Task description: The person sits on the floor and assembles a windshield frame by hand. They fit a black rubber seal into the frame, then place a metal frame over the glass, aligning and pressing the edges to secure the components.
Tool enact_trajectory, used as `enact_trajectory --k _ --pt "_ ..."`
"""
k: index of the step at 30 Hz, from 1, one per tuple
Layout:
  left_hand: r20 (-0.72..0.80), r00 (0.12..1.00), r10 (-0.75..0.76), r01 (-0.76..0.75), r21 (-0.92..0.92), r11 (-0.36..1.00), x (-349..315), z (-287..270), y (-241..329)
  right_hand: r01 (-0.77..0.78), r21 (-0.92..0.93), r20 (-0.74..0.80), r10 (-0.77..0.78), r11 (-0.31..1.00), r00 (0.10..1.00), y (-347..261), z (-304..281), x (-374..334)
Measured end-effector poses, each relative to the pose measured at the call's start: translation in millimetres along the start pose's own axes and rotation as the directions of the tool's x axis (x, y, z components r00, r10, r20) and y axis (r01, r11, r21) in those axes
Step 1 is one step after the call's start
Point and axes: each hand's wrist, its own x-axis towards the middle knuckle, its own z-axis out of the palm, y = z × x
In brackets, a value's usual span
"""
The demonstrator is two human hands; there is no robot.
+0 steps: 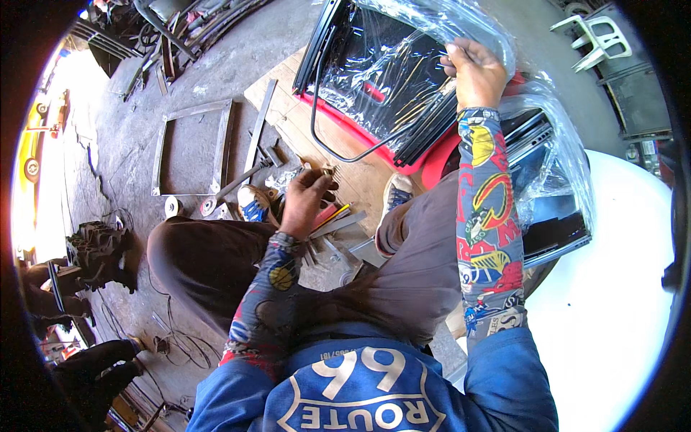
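Note:
My left hand (306, 199) is closed, thumb and fingers pinched together beside a small brass-coloured piece (327, 171) too small to name. It hovers over tools and metal offcuts between my shoes. Further off to the right, my right hand (475, 68) has its fingers curled together on clear plastic film (464, 27). The film covers a black panel (385, 61) with red edging, lying tilted on a cardboard sheet (288, 75). A bent black tube (317, 129) runs along the panel's near side. By my right forearm lies another film-wrapped frame (551, 187).
A rectangular metal frame (227, 144) and a flat bar (259, 122) lie left of the cardboard. A hammer (248, 176) rests near my left shoe (253, 205). Cables (180, 342) cross the floor at left. At right are a large white surface (619, 288) and a white chair (601, 39).

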Motion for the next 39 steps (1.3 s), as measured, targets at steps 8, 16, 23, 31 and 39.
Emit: enact_trajectory --k 8,16,23,31,39 --pt "-0.154 0.959 0.238 -0.252 -0.076 0.965 -98.8 -52.0 106.4 -0.451 0.321 0.033 0.466 0.833 0.884 20.1 -82.2 8.6" --pt "-0.199 0.915 0.352 -0.376 -0.1 0.921 -170.3 -29.3 156.9 -0.492 0.527 -0.017 0.588 0.693 0.809 31.1 -126.3 13.3" --pt "-0.023 0.921 0.388 -0.388 -0.092 0.917 -157.9 5.9 172.5 -0.507 0.432 -0.055 0.583 0.746 0.811 37.2 -142.6 4.4" --pt "0.279 0.96 -0.012 0.027 -0.049 0.998 -93.4 72.1 142.1 -0.431 0.206 -0.26 0.474 0.878 0.841 18.7 -146.6 0.9" --pt "0.316 0.927 -0.2 0.279 -0.228 0.933 -10.0 163.8 71.9 -0.119 -0.035 -0.387 0.096 0.992 0.917 50.9 -112.9 51.0"
